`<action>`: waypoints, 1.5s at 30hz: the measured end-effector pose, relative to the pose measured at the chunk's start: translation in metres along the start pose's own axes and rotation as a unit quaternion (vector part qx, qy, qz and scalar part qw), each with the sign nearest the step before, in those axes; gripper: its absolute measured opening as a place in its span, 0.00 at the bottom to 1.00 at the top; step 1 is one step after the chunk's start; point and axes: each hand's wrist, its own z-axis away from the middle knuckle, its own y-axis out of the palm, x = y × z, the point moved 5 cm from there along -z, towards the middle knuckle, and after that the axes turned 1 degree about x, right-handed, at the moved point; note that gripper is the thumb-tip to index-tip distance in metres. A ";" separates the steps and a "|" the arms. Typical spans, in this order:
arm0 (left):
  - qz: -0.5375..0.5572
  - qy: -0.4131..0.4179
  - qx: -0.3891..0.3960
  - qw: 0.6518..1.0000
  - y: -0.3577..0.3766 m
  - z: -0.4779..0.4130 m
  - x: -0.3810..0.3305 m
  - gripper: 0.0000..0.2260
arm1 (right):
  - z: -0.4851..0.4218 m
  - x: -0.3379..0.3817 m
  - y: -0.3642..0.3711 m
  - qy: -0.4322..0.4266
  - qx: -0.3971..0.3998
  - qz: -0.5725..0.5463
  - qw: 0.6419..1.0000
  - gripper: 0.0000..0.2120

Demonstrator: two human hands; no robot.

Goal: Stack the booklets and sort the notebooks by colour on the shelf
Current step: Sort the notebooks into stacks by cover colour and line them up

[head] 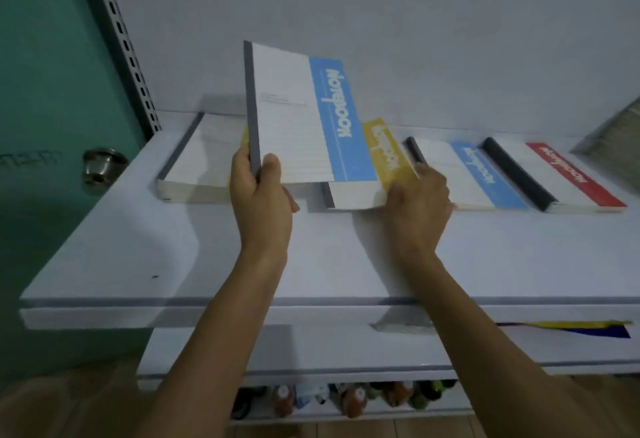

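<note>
While the blue notebook (311, 115) is held up tilted over the shelf (138, 247), its spine corner is pinched by the left hand (261, 195). The yellow notebook stack (377, 160) is gripped by the right hand (419, 205), with a second blue notebook (481, 174) and a red notebook (568, 174) laid just right of those fingers (427, 172).

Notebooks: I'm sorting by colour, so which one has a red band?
The rightmost notebook, lying flat on the shelf; the other visible bands are blue or yellow.

Both forearms reach toward 12 o'clock. The left hand (259, 191) grips the blue notebook (311, 118) by its spine, while the right hand (419, 202) at its 3 o'clock pinches the yellow notebook (388, 153).
</note>
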 end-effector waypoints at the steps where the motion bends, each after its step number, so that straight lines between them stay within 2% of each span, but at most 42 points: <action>1: -0.003 -0.004 0.017 1.000 0.003 -0.002 0.004 0.10 | 0.001 0.000 0.005 -0.042 0.003 0.071 0.997 0.23; 3: -0.011 -0.019 0.037 0.999 0.006 -0.004 0.012 0.13 | 0.002 0.006 0.016 -0.151 0.041 0.146 0.977 0.22; 5: -0.016 -0.038 0.045 0.998 0.008 -0.004 0.018 0.14 | 0.003 0.010 0.024 -0.213 0.108 0.139 0.961 0.15; 9: -0.025 -0.063 0.033 0.997 0.016 -0.008 0.028 0.09 | -0.005 0.007 0.029 -0.220 0.122 0.139 0.958 0.16; 15: -0.047 -0.049 0.014 0.998 0.037 0.000 0.032 0.10 | -0.025 -0.001 0.033 -0.236 0.156 0.136 0.949 0.18; 18: -0.056 -0.043 0.010 0.997 0.055 0.012 0.031 0.10 | -0.034 -0.004 0.019 -0.234 0.193 0.030 0.952 0.13; 20: -0.065 -0.037 0.008 0.997 0.068 0.020 0.031 0.09 | -0.036 -0.010 0.001 -0.227 0.172 -0.081 0.955 0.10; 23: -0.077 -0.041 0.009 0.996 0.094 0.034 0.038 0.08 | -0.040 -0.031 -0.025 -0.218 0.128 -0.165 0.953 0.12; 26: -0.082 -0.041 0.036 0.995 0.132 0.049 0.044 0.09 | -0.055 -0.064 -0.052 -0.168 0.095 -0.232 0.953 0.25; 28: -0.105 -0.010 0.066 0.992 0.160 0.061 0.049 0.10 | -0.068 -0.096 -0.066 -0.128 0.082 -0.230 0.961 0.32; 30: -0.202 0.038 0.097 0.974 0.189 0.071 0.057 0.13 | -0.083 -0.125 -0.076 -0.144 0.071 -0.157 0.974 0.28; 32: -0.324 0.075 0.105 0.937 0.216 0.075 0.066 0.18 | -0.100 -0.145 -0.078 -0.158 0.108 -0.074 0.979 0.24; 35: -0.488 0.132 0.092 0.858 0.242 0.079 0.079 0.25 | -0.115 -0.163 -0.064 -0.172 0.240 0.027 0.955 0.33; 38: -0.577 0.136 0.130 0.795 0.250 0.079 0.100 0.24 | -0.117 -0.173 -0.056 -0.188 0.269 0.050 0.943 0.36; 39: -0.583 0.133 0.138 0.790 0.250 0.078 0.104 0.22 | -0.117 -0.176 -0.055 -0.186 0.258 0.034 0.948 0.34; 42: -0.552 0.150 0.146 0.807 0.248 0.075 0.103 0.17 | -0.112 -0.181 -0.050 -0.202 0.236 0.033 0.950 0.32; 45: -0.551 0.179 0.157 0.800 0.253 0.076 0.104 0.14 | -0.112 -0.183 -0.046 -0.211 0.238 0.027 0.948 0.32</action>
